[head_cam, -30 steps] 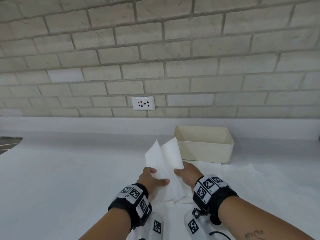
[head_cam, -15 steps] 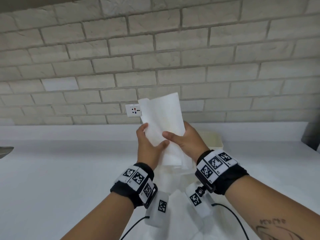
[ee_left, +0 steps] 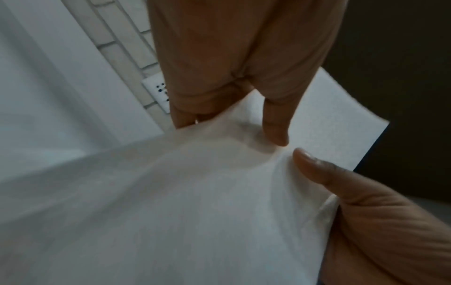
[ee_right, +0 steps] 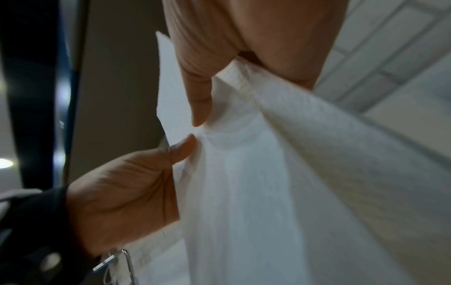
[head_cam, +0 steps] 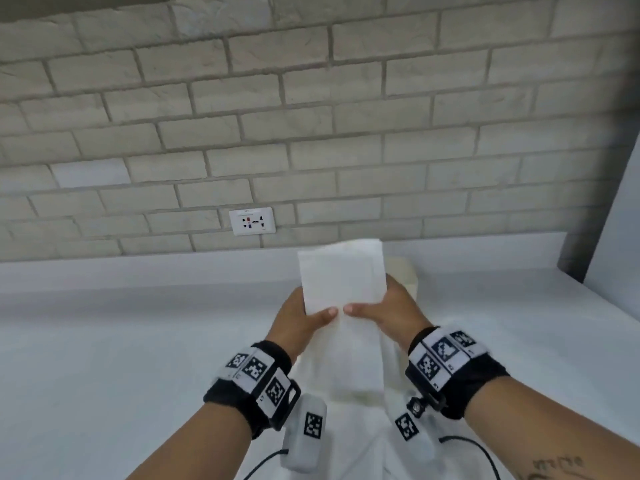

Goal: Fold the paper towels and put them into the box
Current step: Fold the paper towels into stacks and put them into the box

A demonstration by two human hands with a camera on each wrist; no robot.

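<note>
Head view: at centre frame the left hand (head_cam: 298, 320) and right hand (head_cam: 391, 311) pinch a folded paper towel (head_cam: 341, 275) upright above the white counter (head_cam: 121, 341), thumbs nearly touching on its front; the cream box (head_cam: 410, 277) peeks out behind its right edge, below a wall outlet (head_cam: 252, 221).

Left wrist view: the left thumb presses the towel's face at centre, fingers behind it; the right thumb enters from lower right.

Right wrist view: the towel hangs below both grips toward lower right.

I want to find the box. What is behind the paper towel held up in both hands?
Behind the paper towel, a cream box corner shows past the right hand; the rest and its inside are covered.
</note>
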